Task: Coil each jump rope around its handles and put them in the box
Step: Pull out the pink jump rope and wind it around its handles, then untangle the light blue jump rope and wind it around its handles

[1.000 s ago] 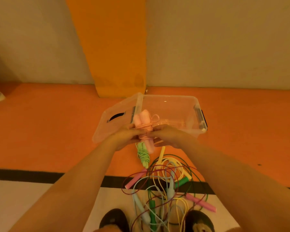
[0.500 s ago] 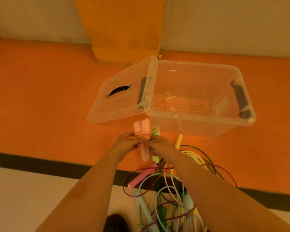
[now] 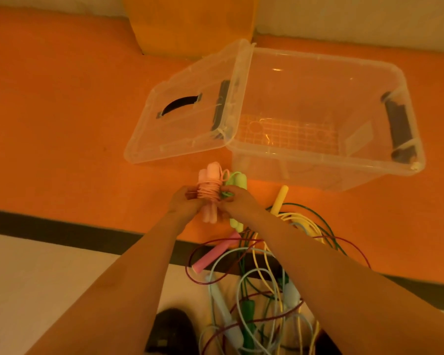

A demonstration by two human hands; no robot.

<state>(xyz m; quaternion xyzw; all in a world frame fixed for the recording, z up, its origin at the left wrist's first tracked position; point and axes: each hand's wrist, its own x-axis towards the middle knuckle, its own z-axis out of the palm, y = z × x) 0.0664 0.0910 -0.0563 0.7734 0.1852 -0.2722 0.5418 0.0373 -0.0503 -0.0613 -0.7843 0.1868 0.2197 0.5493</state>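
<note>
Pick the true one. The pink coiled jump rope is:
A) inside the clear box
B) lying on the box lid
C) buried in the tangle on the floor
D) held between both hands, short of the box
D: the left hand and right hand grip the pink coiled jump rope between them, on the near side of the clear box, which has no rope in it.

Two bare forearms (image 3: 128, 272), uncovered along their whole visible length, end in a bare left hand (image 3: 183, 204) and right hand (image 3: 237, 201), and a dark rounded shoe (image 3: 171, 331) shows at the bottom edge.
</note>
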